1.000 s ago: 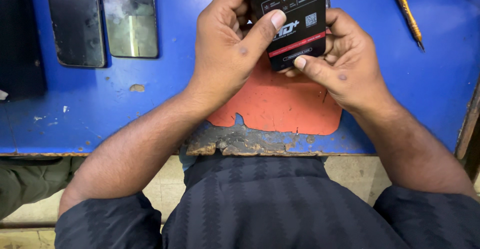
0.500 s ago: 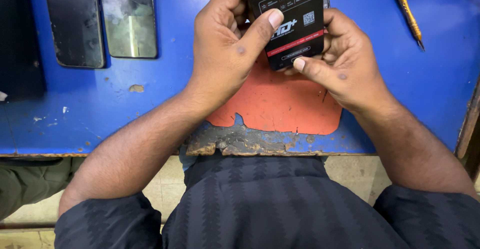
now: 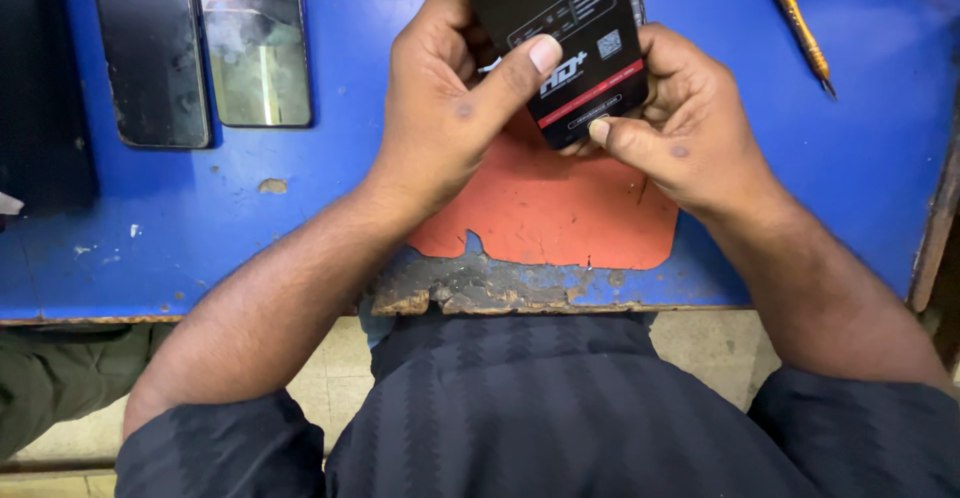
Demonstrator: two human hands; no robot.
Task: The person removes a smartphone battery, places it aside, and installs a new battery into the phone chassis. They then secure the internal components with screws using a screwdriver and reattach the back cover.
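Both my hands hold a flat black packet (image 3: 565,28) with white print and a red stripe, lifted above an orange mat (image 3: 545,208) on the blue bench (image 3: 330,188). My left hand (image 3: 450,108) grips its left side, thumb pressed flat on the front. My right hand (image 3: 680,123) wraps its right edge, thumb tip at the bottom corner. A phone edge shows just behind the packet; the rest of it is hidden. The packet's top runs out of view.
Two dark glass phone panels (image 3: 150,53) (image 3: 255,43) lie side by side at the upper left. A small orange-handled screwdriver (image 3: 800,30) rests at the upper right. The bench's front edge (image 3: 470,293) is chipped and worn below the mat.
The packet has shifted slightly up and away. My right thumb has slid a little along its bottom corner; my left thumb stays on the front.
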